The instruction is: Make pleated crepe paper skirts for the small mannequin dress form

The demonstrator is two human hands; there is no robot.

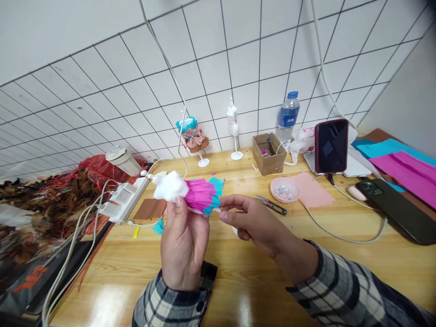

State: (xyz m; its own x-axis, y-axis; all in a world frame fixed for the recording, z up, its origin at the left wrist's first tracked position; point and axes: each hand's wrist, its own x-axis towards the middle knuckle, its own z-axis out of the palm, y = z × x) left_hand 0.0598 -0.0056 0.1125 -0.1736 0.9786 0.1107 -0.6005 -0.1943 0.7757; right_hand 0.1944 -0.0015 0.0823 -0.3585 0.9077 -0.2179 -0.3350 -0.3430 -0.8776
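Observation:
A small white dress-form mannequin (pixel 171 186) lies tilted sideways in the air above the table, its neck knob pointing left. A gathered magenta paper skirt (pixel 200 192) with blue edging wraps its lower part. My left hand (pixel 184 240) is closed around the mannequin from below, the thumb pressed on the white body near the skirt's waist. At the other end my right hand (pixel 250 220) pinches the thin white stand just past the blue hem; the stand is mostly hidden. Thread snips (pixel 271 205) lie behind my right hand, beside a pink dish (pixel 285 190) of shiny beads.
A dressed mannequin (pixel 194 136) and a bare one (pixel 233 127) stand by the tiled wall. Nearby are a cardboard box (pixel 269 153), a water bottle (pixel 289 117), phones and coloured paper (pixel 405 168). A power strip (pixel 127 200) with cables sits left.

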